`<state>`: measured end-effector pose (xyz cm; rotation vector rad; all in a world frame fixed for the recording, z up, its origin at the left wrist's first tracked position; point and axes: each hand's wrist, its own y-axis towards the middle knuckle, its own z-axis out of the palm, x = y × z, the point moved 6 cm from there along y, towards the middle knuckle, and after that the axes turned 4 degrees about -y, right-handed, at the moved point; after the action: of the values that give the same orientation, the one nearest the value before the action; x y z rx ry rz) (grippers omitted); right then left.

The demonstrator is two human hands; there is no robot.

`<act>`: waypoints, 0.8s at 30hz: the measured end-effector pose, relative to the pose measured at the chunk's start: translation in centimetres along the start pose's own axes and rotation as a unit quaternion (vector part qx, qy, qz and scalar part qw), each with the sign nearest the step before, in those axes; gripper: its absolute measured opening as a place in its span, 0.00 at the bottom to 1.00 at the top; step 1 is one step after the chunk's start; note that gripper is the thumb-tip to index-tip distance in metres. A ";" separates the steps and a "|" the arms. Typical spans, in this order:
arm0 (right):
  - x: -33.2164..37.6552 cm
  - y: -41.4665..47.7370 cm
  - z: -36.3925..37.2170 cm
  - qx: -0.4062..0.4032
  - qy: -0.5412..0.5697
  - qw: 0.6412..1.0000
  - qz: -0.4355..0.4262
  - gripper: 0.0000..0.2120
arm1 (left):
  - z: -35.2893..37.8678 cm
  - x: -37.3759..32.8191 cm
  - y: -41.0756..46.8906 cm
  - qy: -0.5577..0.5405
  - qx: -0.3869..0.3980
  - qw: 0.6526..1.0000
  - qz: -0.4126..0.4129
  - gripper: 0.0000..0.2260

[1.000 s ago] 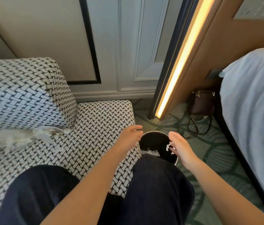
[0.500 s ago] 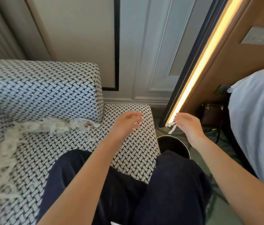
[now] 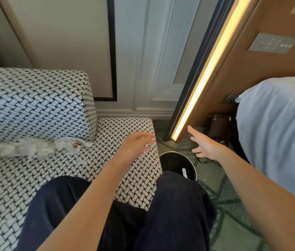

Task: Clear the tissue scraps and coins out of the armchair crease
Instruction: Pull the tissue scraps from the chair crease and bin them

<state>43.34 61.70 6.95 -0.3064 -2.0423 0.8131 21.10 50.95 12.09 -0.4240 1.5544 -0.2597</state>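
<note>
Panelled wall (image 3: 61,42), glowing light strip (image 3: 206,75), white bed (image 3: 279,133)

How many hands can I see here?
2. The left hand is over a corner of the armchair; the right hand is over the carpet beyond the bin. Both are empty.

Wearer: left hand (image 3: 134,147) and right hand (image 3: 204,145) bare, forearms (image 3: 92,196) uncovered to the frame edge. Dark navy trousers (image 3: 177,205), plain matte cloth, loose cut, soft folds across the upper surface
</note>
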 end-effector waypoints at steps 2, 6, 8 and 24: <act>0.8 -0.5 -0.1 -0.001 -0.036 0.999 -0.024 0.34 | -0.2 -0.2 -0.3 -0.001 0.003 1.000 0.006 0.11; 3.9 -3.3 2.1 -0.023 -0.093 0.990 -0.107 0.24 | -2.4 -0.7 -1.9 -0.005 -0.015 0.999 0.032 0.10; 5.9 -5.2 4.3 -0.042 -0.113 0.977 -0.176 0.15 | -4.6 -0.9 -3.2 -0.020 -0.034 0.998 0.048 0.08; 13.1 -22.3 39.1 0.142 -0.182 0.827 -0.513 0.09 | -28.6 10.2 -25.6 -0.074 -0.345 0.930 0.103 0.08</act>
<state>5.95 34.53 14.79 1.1185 -1.9676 0.4616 -4.55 20.79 14.53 -0.7989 1.4949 0.4949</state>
